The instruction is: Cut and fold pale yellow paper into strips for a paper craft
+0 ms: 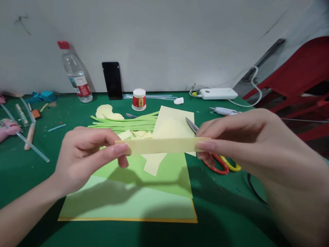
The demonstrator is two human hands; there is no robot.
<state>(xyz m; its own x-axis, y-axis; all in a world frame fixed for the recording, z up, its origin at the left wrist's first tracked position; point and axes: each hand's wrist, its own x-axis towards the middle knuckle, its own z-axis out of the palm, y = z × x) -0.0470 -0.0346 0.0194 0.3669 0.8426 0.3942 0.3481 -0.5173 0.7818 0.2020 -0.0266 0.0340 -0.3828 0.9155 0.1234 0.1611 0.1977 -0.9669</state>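
A pale yellow paper strip (163, 145) is stretched level between both hands above the table. My left hand (84, 156) pinches its left end with thumb and fingers. My right hand (246, 137) pinches its right end. Below the strip lie light green sheets (133, 197) on the green table (31, 178), with a pale yellow sheet (174, 125) and yellow offcuts on them. Scissors (221, 164) with red and yellow handles lie just behind my right hand, the blade pointing away.
Several cut green strips (123, 122) lie behind the sheets. At the back stand a water bottle (75, 73), a black phone (112, 80), a small red-and-white jar (139, 99) and a white power bank (218, 93) with cable. Glue sticks and tools (25, 132) lie left. Red chair at right.
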